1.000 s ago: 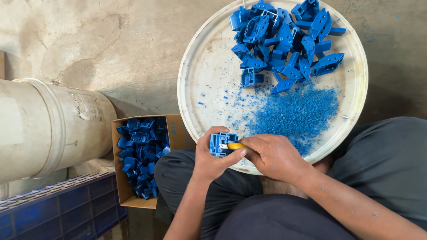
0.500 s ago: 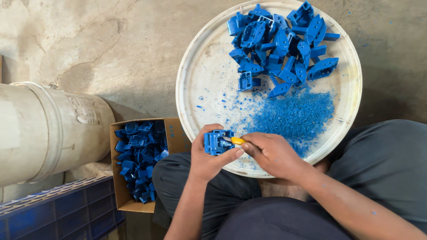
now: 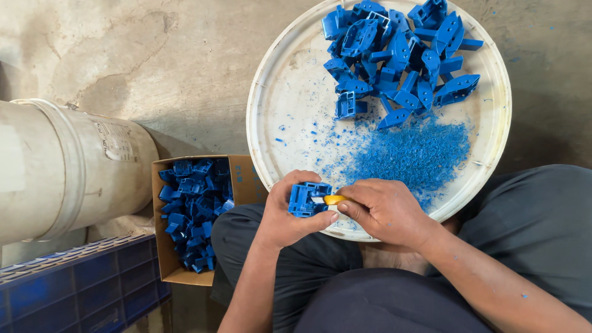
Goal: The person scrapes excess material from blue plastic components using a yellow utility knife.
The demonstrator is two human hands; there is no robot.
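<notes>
My left hand [image 3: 285, 217] grips a blue moulded plastic part [image 3: 307, 198] over the near rim of a round white tray [image 3: 277, 117]. My right hand [image 3: 385, 209] holds a small yellow-handled tool [image 3: 333, 199] whose tip rests against the part's right side. A pile of several more blue plastic parts [image 3: 398, 58] lies at the far side of the tray. Blue plastic shavings [image 3: 419, 154] are spread over the tray just beyond my right hand.
A cardboard box [image 3: 161, 246] filled with blue parts [image 3: 194, 209] stands on the floor left of my knees. A large pale drum [image 3: 61, 166] lies on its side at the left. A blue plastic crate [image 3: 80, 287] sits at lower left. The floor is bare concrete.
The part has shifted slightly in my left hand and the yellow tool's tip has stayed against it. Both hands remain over the tray's near rim.
</notes>
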